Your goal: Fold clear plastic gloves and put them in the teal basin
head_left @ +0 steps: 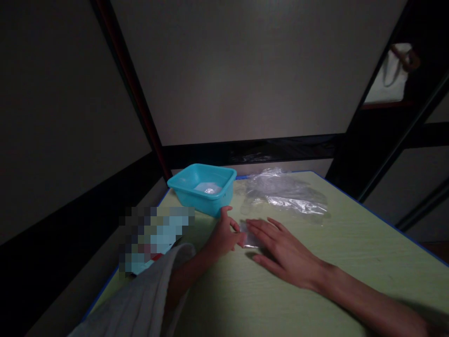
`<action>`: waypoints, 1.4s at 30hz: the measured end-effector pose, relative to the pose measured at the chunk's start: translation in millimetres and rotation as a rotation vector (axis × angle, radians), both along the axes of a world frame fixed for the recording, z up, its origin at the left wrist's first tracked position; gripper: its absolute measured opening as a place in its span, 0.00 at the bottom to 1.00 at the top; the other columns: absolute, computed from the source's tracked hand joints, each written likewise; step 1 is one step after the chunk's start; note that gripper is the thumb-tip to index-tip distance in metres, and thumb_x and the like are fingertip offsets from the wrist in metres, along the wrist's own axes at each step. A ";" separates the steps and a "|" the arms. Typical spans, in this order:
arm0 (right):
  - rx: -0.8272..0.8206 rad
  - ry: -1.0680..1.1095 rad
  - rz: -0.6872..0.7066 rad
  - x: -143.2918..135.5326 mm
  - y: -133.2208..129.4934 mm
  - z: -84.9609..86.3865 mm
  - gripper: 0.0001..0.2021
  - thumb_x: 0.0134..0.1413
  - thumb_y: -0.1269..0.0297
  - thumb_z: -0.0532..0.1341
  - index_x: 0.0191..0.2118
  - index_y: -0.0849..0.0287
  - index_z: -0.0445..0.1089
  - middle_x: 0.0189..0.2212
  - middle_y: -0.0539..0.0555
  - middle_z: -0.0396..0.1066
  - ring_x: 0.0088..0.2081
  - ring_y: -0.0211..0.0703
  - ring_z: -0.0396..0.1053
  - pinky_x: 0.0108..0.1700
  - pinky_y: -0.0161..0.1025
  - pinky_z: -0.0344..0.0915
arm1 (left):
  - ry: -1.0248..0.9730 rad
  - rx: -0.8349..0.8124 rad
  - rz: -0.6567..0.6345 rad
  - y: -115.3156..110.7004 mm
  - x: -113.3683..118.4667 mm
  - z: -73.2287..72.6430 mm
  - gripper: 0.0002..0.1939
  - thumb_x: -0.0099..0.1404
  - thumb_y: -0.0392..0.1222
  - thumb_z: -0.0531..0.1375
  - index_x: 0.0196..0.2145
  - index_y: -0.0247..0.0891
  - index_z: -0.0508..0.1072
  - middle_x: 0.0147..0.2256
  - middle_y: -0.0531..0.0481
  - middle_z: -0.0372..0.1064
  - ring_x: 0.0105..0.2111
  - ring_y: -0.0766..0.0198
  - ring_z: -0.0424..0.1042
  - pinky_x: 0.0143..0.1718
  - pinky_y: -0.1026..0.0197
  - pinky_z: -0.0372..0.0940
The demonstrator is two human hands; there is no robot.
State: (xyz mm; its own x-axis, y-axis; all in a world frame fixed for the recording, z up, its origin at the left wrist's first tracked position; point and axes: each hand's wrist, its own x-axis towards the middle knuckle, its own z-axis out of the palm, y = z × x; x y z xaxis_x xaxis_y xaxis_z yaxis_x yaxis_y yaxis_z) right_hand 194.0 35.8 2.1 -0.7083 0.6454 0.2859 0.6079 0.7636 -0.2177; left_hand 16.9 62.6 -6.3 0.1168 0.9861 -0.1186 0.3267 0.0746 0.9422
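A small, shiny piece of clear plastic (251,240), perhaps a bag, lies on the table between my hands. My left hand (223,235) is at its left edge, with thumb and forefinger closed on it. Across its right part rests my right hand (286,252), palm down and fingers stretched out, covering much of the piece. Whether it is folded I cannot tell. Beyond my right hand, a larger crumpled sheet of clear plastic (287,194) is spread out on the table.
Behind my left hand stands a turquoise plastic basin (201,199) with something whitish and shiny inside. A blurred-out light blue item (161,241) lies left of my left arm. The pale table (351,243) has a blue edge and stands against panelled doors.
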 end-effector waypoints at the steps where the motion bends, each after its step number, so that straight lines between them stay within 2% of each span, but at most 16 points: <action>1: -0.015 -0.041 0.017 -0.7 0.0 -2.0 0.27 0.59 0.54 0.51 0.60 0.66 0.54 0.59 0.67 0.56 0.60 0.54 0.53 0.59 0.59 0.47 | -0.002 -0.004 -0.005 0.4 -0.2 -0.1 0.30 0.52 0.26 0.58 0.45 0.43 0.47 0.28 0.63 0.57 0.15 0.76 0.65 0.08 0.77 0.50; 4: -0.071 -0.111 0.030 -0.1 1.3 -7.3 0.32 0.60 0.48 0.47 0.62 0.66 0.49 0.61 0.67 0.48 0.62 0.55 0.47 0.60 0.62 0.42 | -0.007 -0.024 -0.014 1.0 -0.7 1.2 0.26 0.54 0.27 0.57 0.44 0.42 0.47 0.28 0.62 0.57 0.16 0.75 0.67 0.07 0.77 0.47; 12: -0.151 -0.186 -0.036 -1.8 -0.3 -2.6 0.36 0.59 0.45 0.44 0.63 0.70 0.47 0.62 0.69 0.43 0.63 0.56 0.43 0.60 0.63 0.40 | -0.018 -0.087 -0.028 -0.4 -2.6 5.4 0.20 0.59 0.30 0.54 0.43 0.42 0.47 0.27 0.61 0.58 0.17 0.72 0.71 0.09 0.77 0.49; 20: -0.143 -0.134 -0.039 -1.0 -0.4 -7.2 0.35 0.59 0.45 0.45 0.63 0.68 0.47 0.62 0.67 0.43 0.63 0.54 0.42 0.61 0.61 0.39 | 0.069 -0.076 -0.063 0.0 -13.9 7.0 0.13 0.59 0.32 0.52 0.41 0.39 0.52 0.28 0.58 0.61 0.20 0.68 0.73 0.12 0.73 0.52; 22: -0.146 -0.146 -0.044 -1.5 -0.8 -5.8 0.36 0.59 0.45 0.45 0.63 0.69 0.46 0.62 0.67 0.42 0.63 0.54 0.42 0.61 0.60 0.39 | 0.142 0.046 -0.042 -5.1 -16.1 6.8 0.11 0.58 0.31 0.52 0.40 0.38 0.56 0.30 0.56 0.62 0.22 0.68 0.73 0.17 0.70 0.59; 24: -0.139 -0.172 -0.051 -2.5 -1.4 -3.4 0.38 0.58 0.44 0.45 0.63 0.73 0.45 0.62 0.70 0.41 0.63 0.55 0.40 0.61 0.61 0.40 | 0.307 0.356 -0.055 -14.0 -15.9 5.7 0.12 0.56 0.31 0.53 0.39 0.38 0.61 0.33 0.52 0.65 0.31 0.63 0.73 0.31 0.61 0.67; 26: -0.100 -0.180 -0.053 -3.2 -1.7 -2.2 0.39 0.58 0.44 0.45 0.62 0.76 0.45 0.62 0.72 0.39 0.63 0.57 0.38 0.60 0.62 0.40 | 0.504 0.713 -0.199 -24.7 -13.2 3.3 0.14 0.57 0.33 0.53 0.43 0.37 0.64 0.42 0.44 0.67 0.45 0.54 0.69 0.45 0.50 0.65; 28: -0.040 -0.161 -0.046 -3.0 -1.6 -3.5 0.38 0.58 0.45 0.46 0.62 0.76 0.46 0.62 0.73 0.40 0.63 0.58 0.38 0.60 0.62 0.41 | 0.637 0.835 -0.368 -34.1 -8.7 -0.2 0.22 0.60 0.35 0.52 0.53 0.33 0.59 0.54 0.36 0.60 0.55 0.52 0.59 0.54 0.47 0.58; 30: -0.001 -0.146 -0.037 -2.2 -1.0 -6.4 0.38 0.58 0.45 0.48 0.62 0.74 0.47 0.61 0.73 0.41 0.63 0.58 0.39 0.60 0.63 0.42 | 0.730 0.838 -0.484 -39.7 -4.1 -3.9 0.26 0.63 0.38 0.51 0.58 0.28 0.52 0.60 0.32 0.50 0.61 0.51 0.49 0.58 0.46 0.53; 32: -0.012 -0.166 -0.038 -1.5 -0.2 -8.9 0.39 0.57 0.45 0.48 0.62 0.75 0.47 0.61 0.74 0.42 0.63 0.59 0.39 0.60 0.62 0.42 | 0.800 0.779 -0.542 -41.3 -0.7 -6.6 0.29 0.66 0.42 0.49 0.59 0.24 0.48 0.61 0.29 0.44 0.62 0.51 0.43 0.59 0.45 0.50; 36: -0.096 -0.241 -0.065 -2.6 0.5 -9.2 0.39 0.58 0.44 0.44 0.62 0.78 0.46 0.61 0.74 0.40 0.63 0.57 0.38 0.61 0.60 0.39 | 0.891 0.666 -0.585 -39.0 1.6 -7.8 0.34 0.66 0.51 0.48 0.59 0.17 0.49 0.61 0.24 0.42 0.62 0.46 0.42 0.59 0.43 0.49; 42: -0.136 -0.223 -0.071 -2.2 2.0 -8.0 0.40 0.58 0.42 0.43 0.63 0.73 0.43 0.62 0.70 0.39 0.64 0.54 0.37 0.62 0.59 0.39 | 0.953 0.657 -0.589 -37.9 2.8 -7.4 0.38 0.65 0.55 0.49 0.59 0.15 0.49 0.61 0.23 0.39 0.62 0.45 0.39 0.60 0.44 0.47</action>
